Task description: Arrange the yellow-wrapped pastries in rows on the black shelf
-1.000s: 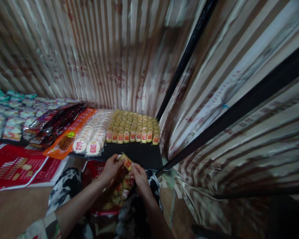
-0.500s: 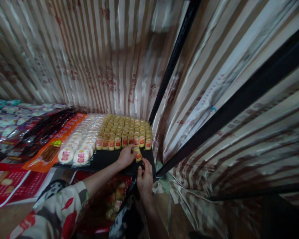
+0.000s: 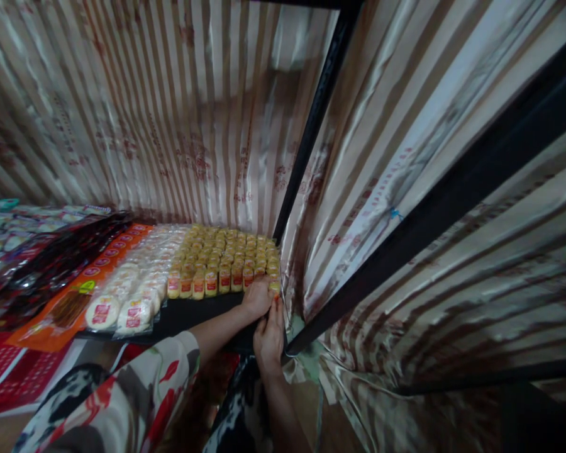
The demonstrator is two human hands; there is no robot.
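Small yellow-wrapped snack packets with red-and-white labels stand in tight rows on a black shelf. My left hand is closed at the front right end of these rows, its fingers bent around a snack packet that is mostly hidden. Just below it my right hand has its fingers stretched up, fingertips against the lower front of that packet, the thumb apart from them. Both hands are close together near the shelf's right corner.
Left of the rows lie clear-wrapped round white cakes, an orange bag and dark glossy packs. A black post rises behind the right corner; a thick black bar slants across the right. Striped curtain hangs behind.
My left hand has carried the packet right and back to the end of the front row. My right hand's fingertips have come up against it. The view has shifted slightly.
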